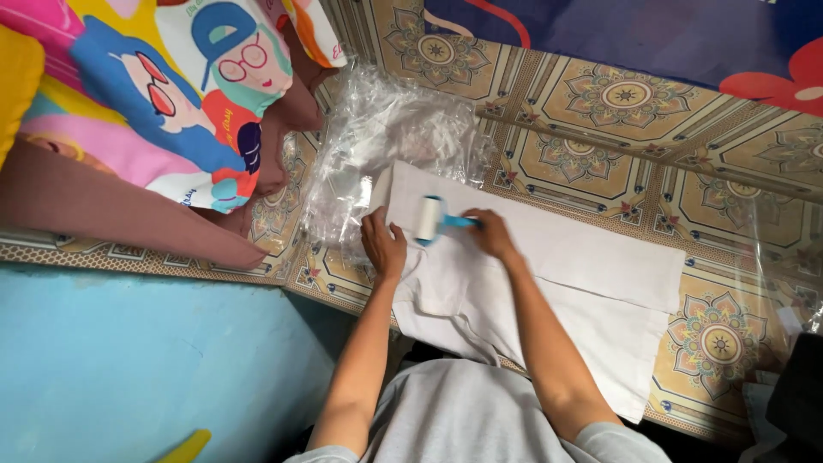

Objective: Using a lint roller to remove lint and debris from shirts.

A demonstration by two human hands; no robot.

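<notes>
A white garment (557, 274) lies spread flat on the patterned tile floor (617, 163). My right hand (490, 233) grips the blue handle of a lint roller (433, 219), whose white roll rests on the garment near its top left corner. My left hand (382, 244) lies flat on the cloth just left of the roller, fingers apart, pressing the fabric down. Both forearms reach out from my grey shirt at the bottom of the view.
Crumpled clear plastic wrap (386, 141) lies beyond the garment. A colourful cartoon-print cushion (163, 94) is at the upper left, a blue surface (146, 369) at the lower left, a dark blue cloth (634, 39) at the top right, a dark object (797, 386) at the right edge.
</notes>
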